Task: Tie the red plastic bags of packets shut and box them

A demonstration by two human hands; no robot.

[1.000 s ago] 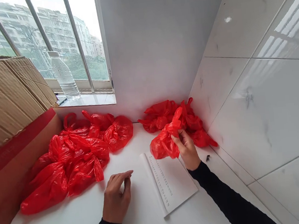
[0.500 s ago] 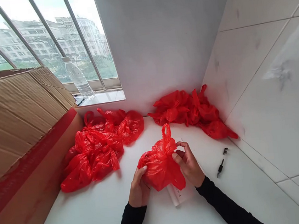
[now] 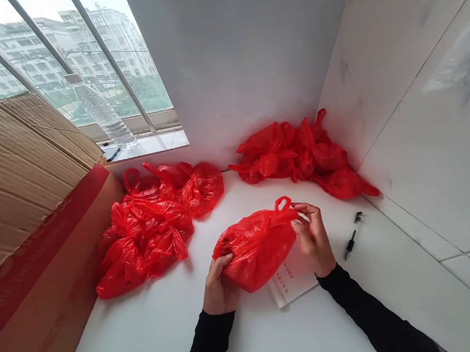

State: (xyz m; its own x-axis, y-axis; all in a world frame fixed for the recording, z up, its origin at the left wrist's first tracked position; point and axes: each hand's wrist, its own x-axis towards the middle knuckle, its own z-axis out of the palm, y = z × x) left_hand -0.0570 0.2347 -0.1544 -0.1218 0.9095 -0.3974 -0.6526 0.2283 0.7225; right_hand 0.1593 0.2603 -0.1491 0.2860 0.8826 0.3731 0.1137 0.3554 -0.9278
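Note:
Between my two hands is a red plastic bag [image 3: 259,249], held a little above the white table. My left hand [image 3: 219,287] grips its lower left side, thumb on top and the other fingers hidden under the bag. My right hand [image 3: 315,237] pinches the gathered neck at the upper right, beside a small upright handle loop. What the bag contains cannot be made out. Partly covered by the bag, a notebook [image 3: 299,281] with handwritten marks lies on the table. To the right of my right hand lies a black pen [image 3: 354,235].
Several red plastic bags [image 3: 149,235] are heaped on the left, and more red bags [image 3: 295,155] lie against the wall at the back right. A large cardboard box [image 3: 34,230] stands along the left. On the sill of the barred window is a water bottle [image 3: 102,111].
My right hand has drawn the bag's neck to the right, so the bag is stretched wider and tilted. More of the notebook shows. The camera view has shifted slightly.

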